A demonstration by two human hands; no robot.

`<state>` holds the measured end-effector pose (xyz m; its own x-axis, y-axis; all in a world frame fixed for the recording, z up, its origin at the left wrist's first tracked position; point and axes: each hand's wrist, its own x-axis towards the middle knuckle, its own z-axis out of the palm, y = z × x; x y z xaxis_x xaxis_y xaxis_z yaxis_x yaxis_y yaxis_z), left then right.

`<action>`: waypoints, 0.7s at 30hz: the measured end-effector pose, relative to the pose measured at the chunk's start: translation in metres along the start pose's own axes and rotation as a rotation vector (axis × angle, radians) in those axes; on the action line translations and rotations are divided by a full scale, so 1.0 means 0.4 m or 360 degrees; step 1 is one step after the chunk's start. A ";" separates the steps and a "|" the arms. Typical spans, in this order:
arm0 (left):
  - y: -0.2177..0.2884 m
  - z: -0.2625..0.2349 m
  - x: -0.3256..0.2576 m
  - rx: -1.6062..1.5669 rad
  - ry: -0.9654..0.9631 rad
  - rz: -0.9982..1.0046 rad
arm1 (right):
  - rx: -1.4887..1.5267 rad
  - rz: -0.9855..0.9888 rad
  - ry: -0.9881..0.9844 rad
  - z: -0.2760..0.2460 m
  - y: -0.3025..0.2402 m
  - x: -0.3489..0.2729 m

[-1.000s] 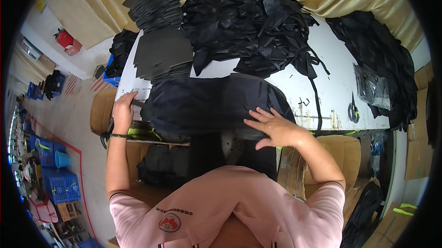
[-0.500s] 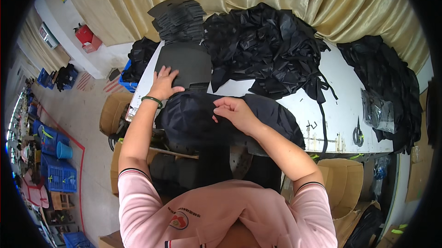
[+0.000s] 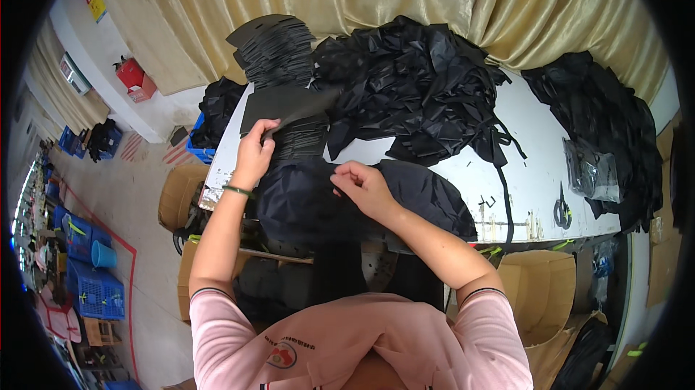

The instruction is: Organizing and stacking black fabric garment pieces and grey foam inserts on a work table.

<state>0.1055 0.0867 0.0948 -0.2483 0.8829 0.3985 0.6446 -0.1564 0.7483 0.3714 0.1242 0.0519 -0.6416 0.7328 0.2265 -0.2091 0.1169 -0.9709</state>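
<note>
My left hand [image 3: 255,157] pinches a thin dark panel [image 3: 286,105] by its near edge and holds it tilted above a stack of like panels [image 3: 304,138]. The panel's right end is blurred. A green bangle [image 3: 237,190] circles my left wrist. Right of it, my right hand [image 3: 364,189] is closed, thumb against curled fingers, over a black fabric piece [image 3: 297,198] at the table's front edge. Whether it grips the cloth or some small thing is hidden.
A taller pile of dark panels [image 3: 275,49] stands behind. Black fabric pieces [image 3: 420,86] are heaped mid-table, with another heap [image 3: 601,122] at the right. Scissors [image 3: 562,207] lie on the white tabletop [image 3: 536,165]. Open cardboard boxes [image 3: 539,281] stand below the edge.
My left hand was spread flat on the panel stack; it has closed on the top panel and lifted it, baring the stack beneath. My right hand has stayed nearly in place, closed.
</note>
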 end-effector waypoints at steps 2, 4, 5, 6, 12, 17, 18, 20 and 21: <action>0.101 0.029 -0.046 -0.0347 0.0049 -0.0071 | -0.0083 -0.0178 0.0084 0.017 -0.043 0.016; 0.166 0.062 -0.093 -0.0857 0.0066 -0.0136 | -0.0199 -0.0361 0.0199 0.034 -0.084 0.030; 0.181 0.077 -0.111 -0.0986 0.0014 -0.0148 | -0.0199 -0.0364 0.0207 0.032 -0.092 0.033; 0.191 0.095 -0.125 -0.0999 -0.0012 -0.0100 | -0.0164 -0.0350 0.0191 0.030 -0.097 0.036; 0.217 0.123 -0.160 -0.0324 -0.0142 0.0379 | 0.0206 -0.0110 0.0134 0.037 -0.122 0.006; 0.252 0.118 -0.132 0.0282 -0.0128 0.0996 | -0.0993 -0.1314 0.0096 -0.045 -0.111 0.007; 0.253 0.098 -0.124 0.0436 -0.0133 0.1025 | -0.0873 -0.0869 -0.0289 -0.080 -0.150 -0.018; 0.274 0.060 -0.111 0.0642 -0.0089 0.1128 | -0.0236 -0.0178 -0.0679 -0.142 -0.252 -0.040; 0.276 0.044 -0.105 0.0740 -0.0063 0.1168 | 0.0219 0.0141 -0.0799 -0.166 -0.275 -0.055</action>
<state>0.1999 0.0402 0.1512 0.3660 0.6459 0.6700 0.8640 -0.5032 0.0131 0.4575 0.1399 0.1484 -0.9287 0.3205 0.1864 -0.2115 -0.0449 -0.9763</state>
